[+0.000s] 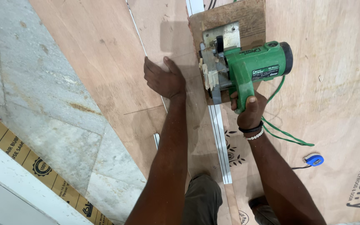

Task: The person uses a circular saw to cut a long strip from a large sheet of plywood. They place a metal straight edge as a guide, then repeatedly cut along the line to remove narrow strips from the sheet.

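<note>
**Green circular saw held on plywood beside a metal guide rail**

Seen from above, a person works over large plywood sheets (pixel 334 104) that cover most of the frame. The right hand (pixel 248 109), just right of centre, is closed around the handle of a green circular saw (pixel 246 66). The saw sits in the upper middle of the frame on a small wooden base board (pixel 246 18), its metal guard facing left. A black band and a beaded bracelet circle the right wrist.

The left hand (pixel 163 79), left of the saw, lies open and flat, palm down, on a plywood strip (pixel 105 54). A pale metal guide rail (pixel 221 141) runs from below the saw toward the bottom centre.

A green power cord (pixel 286 135) loops to the right of the right forearm. A small blue tape measure (pixel 314 159) rests at the lower right. Grey stone flooring (pixel 42 112) fills the left side.
</note>
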